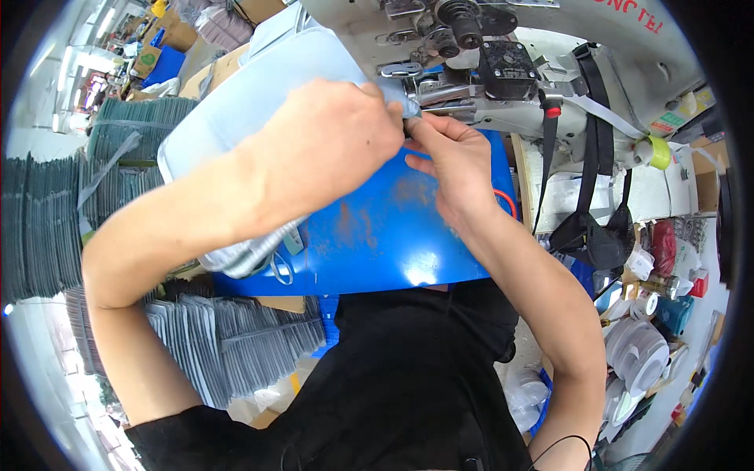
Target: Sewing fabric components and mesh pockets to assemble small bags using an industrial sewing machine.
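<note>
A light blue flat piece (pixel 224 118) lies on the blue work surface (pixel 369 243), its corner reaching the metal sewing machine head (pixel 510 102). My left hand (pixel 345 133) is closed over that corner, knuckles up, with its fingertips and what they grip hidden. My right hand (pixel 455 165) pinches a small bit of light blue material (pixel 412 106) just beside the machine's metal working parts, its thumb close against my left hand's fingers. Some pale fabric (pixel 251 247) lies under my left forearm.
Bundled stacks of grey-green flat pieces (pixel 35 228) stand at the left, more (pixel 228 345) lower down. Black straps (pixel 581 228) and a yellow tape roll (pixel 652 153) hang at the machine's right. A red-handled tool (pixel 503 200) lies at the surface's right edge. Clutter fills shelves at far right.
</note>
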